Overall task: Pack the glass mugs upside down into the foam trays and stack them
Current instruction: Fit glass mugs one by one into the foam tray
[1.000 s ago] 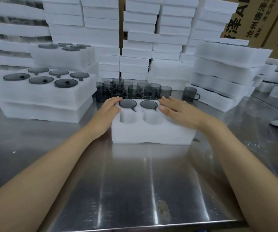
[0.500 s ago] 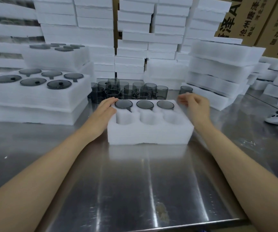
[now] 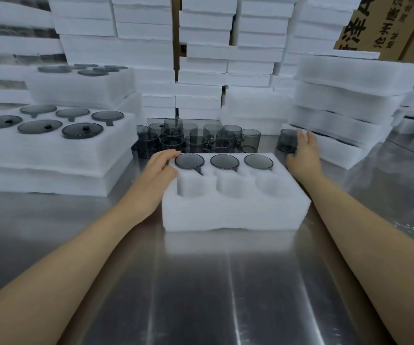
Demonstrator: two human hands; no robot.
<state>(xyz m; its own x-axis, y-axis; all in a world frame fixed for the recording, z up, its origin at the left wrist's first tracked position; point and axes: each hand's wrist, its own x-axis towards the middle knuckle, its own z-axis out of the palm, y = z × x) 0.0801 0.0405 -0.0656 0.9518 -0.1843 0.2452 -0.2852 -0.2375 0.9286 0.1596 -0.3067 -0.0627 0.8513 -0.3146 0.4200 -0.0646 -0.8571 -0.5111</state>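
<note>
While the left hand (image 3: 159,168) rests, fingers loosely bent, on the far left corner of the white six-well foam tray (image 3: 235,212), the right hand (image 3: 304,155) lies open just beside a lone smoky grey glass mug (image 3: 285,143). Three more mugs (image 3: 224,161) fill the tray's far row, bases up, at the middle of the steel table (image 3: 201,295).

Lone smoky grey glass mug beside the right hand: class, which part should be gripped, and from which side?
Probably by its round wall, from the right: the lone smoky grey glass mug stands apart on the steel table, no handle shows, and the open right hand is beside it on that side.
</note>
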